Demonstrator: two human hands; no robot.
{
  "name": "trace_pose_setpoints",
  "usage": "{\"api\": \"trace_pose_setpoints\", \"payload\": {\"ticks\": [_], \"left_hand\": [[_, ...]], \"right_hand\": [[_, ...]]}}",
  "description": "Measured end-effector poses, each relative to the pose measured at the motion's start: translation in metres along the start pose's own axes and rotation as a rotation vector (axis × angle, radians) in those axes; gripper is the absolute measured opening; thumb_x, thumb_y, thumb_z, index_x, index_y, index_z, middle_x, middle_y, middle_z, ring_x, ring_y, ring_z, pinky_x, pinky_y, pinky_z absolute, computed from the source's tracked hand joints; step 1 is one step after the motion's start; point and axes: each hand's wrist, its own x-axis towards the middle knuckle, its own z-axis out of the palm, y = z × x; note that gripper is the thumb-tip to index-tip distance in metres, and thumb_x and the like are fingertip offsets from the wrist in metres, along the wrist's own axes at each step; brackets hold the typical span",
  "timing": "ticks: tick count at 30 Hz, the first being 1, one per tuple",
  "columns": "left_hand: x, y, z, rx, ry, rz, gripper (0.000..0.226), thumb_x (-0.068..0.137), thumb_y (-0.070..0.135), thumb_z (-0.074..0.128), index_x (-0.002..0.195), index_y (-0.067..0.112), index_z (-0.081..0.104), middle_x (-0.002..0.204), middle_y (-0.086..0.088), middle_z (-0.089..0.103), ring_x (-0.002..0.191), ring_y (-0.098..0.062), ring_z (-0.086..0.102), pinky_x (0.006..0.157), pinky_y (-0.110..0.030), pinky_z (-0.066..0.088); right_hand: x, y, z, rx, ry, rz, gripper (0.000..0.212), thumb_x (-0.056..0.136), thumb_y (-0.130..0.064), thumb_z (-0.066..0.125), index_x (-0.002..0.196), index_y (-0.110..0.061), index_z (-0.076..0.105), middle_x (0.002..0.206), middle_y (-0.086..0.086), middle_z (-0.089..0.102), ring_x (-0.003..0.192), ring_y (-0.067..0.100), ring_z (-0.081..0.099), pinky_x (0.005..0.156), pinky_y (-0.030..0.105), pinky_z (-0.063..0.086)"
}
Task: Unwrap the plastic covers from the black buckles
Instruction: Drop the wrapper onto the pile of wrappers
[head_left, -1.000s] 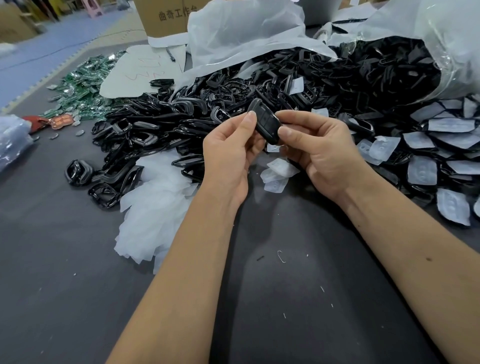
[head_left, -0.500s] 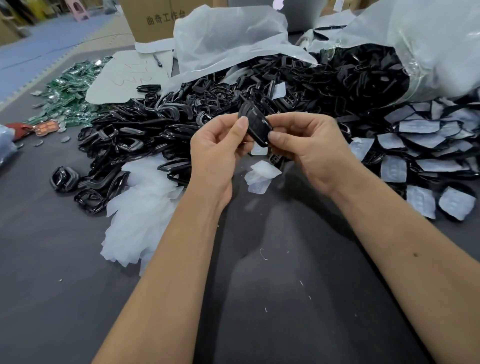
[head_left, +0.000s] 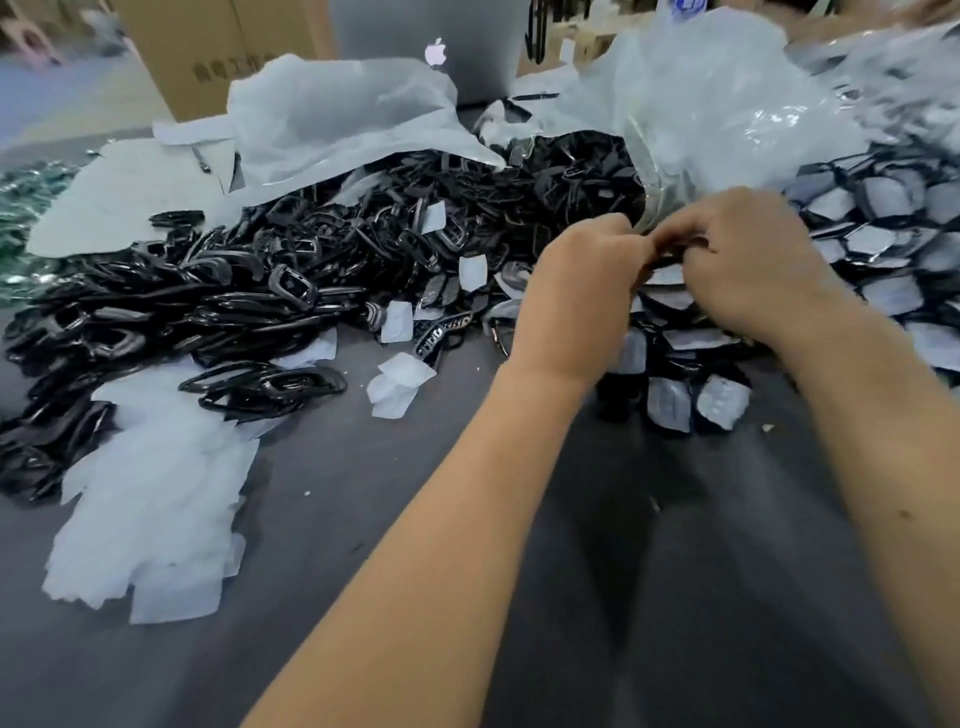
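Both hands meet over the wrapped pile toward the worktop's (head_left: 363, 519) far right: left hand (head_left: 576, 301) & right hand (head_left: 753, 265) pinch one black buckle (head_left: 675, 254) btwn fingertips, prob. to peel its cover. Bare buckles (head_left: 234, 291) heaped left, shed covers (head_left: 156, 493) nearer.

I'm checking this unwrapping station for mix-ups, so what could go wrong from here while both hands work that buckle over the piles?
1. The left hand and right hand pinch one buckle above the still-wrapped buckles; if dropped, it could get lost among them.
2. Peeled covers lie against the bare buckles, so a fresh cover could land among finished parts.
3. The picture is blurred, so the grip cannot be judged; a slip is possible.
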Motion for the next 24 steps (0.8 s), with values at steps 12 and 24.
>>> {"api": "trace_pose_setpoints", "payload": {"ticks": [12,24], "left_hand": [[-0.028,-0.018,-0.005,-0.058,0.049,-0.213,0.028,0.100,0.021,0.062,0.078,0.004,0.068,0.077,-0.010,0.065,0.074,-0.030,0.055,0.062,-0.040,0.031],[-0.110,-0.100,-0.091,0.039,0.294,-0.469,0.014,0.094,0.016,0.066,0.082,0.013,0.074,0.079,0.006,0.070,0.073,-0.011,0.062,0.071,-0.024,0.048]], "right_hand": [[0.006,-0.027,0.021,-0.069,0.040,-0.016,0.034,0.090,-0.003,0.056,0.105,-0.020,0.082,0.112,0.011,0.076,0.113,0.035,0.064,0.099,0.047,0.052],[0.000,-0.108,0.098,-0.133,-0.304,-0.018,0.026,0.079,-0.004,0.066,0.105,-0.009,0.065,0.099,0.015,0.066,0.090,0.036,0.064,0.077,0.043,0.060]]}}
